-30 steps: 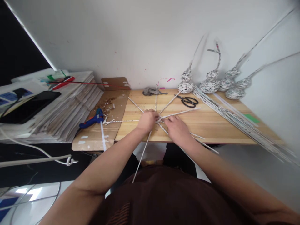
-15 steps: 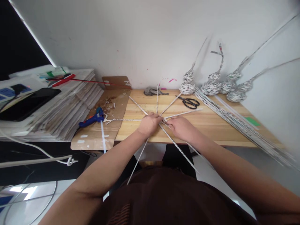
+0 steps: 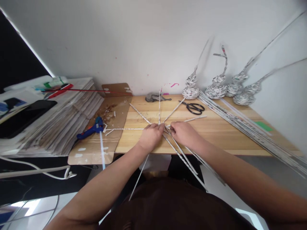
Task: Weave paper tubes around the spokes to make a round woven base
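Note:
Thin rolled-paper tubes fan out like spokes from a crossing in front of me, several over the table and several down past its near edge. My left hand lies over the left side of the crossing, its fingers closed on the tubes and hiding part of the centre. Just to its right, my right hand has curled fingers that pinch a paper tube close to the centre. Two lower tubes run side by side toward my lap; others pass under my right forearm.
Black-handled scissors and a grey cloth lie behind the spokes. Woven paper gourd shapes stand along the wall. A bundle of paper tubes lies right. A blue glue gun rests on cardboard beside stacked paper.
My right hand has shifted slightly, its fingers now more curled near the centre. A tube now lies beside the lower right spoke. The view has tilted a little, so the table sits lower.

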The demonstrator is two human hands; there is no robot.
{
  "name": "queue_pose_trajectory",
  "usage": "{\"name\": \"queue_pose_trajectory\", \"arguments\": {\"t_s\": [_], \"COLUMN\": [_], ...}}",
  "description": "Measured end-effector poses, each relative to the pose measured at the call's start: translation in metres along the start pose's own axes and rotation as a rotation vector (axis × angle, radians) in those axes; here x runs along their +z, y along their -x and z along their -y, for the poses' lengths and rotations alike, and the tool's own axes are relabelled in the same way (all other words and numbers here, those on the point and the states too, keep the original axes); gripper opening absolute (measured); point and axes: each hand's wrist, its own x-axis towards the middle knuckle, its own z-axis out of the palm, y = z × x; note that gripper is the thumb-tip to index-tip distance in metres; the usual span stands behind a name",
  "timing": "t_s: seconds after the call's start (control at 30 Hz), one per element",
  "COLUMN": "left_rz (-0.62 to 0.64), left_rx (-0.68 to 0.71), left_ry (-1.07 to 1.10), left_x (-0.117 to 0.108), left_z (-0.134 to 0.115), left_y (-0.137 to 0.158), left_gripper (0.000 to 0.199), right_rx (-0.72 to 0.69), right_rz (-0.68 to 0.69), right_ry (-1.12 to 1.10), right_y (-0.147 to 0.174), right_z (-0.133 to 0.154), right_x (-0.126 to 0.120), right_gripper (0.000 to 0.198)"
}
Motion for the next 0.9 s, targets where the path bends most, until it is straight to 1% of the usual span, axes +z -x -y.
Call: {"name": "queue_pose_trajectory", "arguments": {"t_s": [0.1,0.23,0.4,0.53,0.63,0.77,0.9], "left_rz": [0.003,0.016,-0.022,-0.039,-0.03,-0.015,0.002], "left_rx": [-0.006,-0.04,0.049,0.086,0.126,0.16,0.156], "left_ry": [-0.02,0.004,0.042,0.04,0.052,0.061,0.069], "left_x": [0.0,0.002,0.004,0.003,0.001,-0.002,-0.005], "left_z": [-0.001,0.0,0.002,0.006,0.011,0.018,0.016], "left_y": [-0.002,-0.001,0.0,-0.002,-0.005,-0.006,-0.006], "left_gripper": [0.034,0.034,0.031,0.029,0.028,0.028,0.029], "right_rx": [-0.003,0.006,-0.038,-0.062,-0.034,0.061,0.102], "right_rz": [0.009,0.026,0.039,0.068,0.049,-0.001,-0.035], "right_ry": [0.002,0.008,0.013,0.022,-0.027,-0.146,-0.215], "right_y": [0.002,0.004,0.006,0.009,0.009,0.005,0.0], "right_z": [0.001,0.003,0.008,0.008,0.004,0.001,0.004], "right_x": [0.0,-0.001,-0.009,-0.013,-0.012,-0.008,0.0], "right_gripper": [0.017,0.017,0.015,0.017,0.018,0.02,0.019]}}
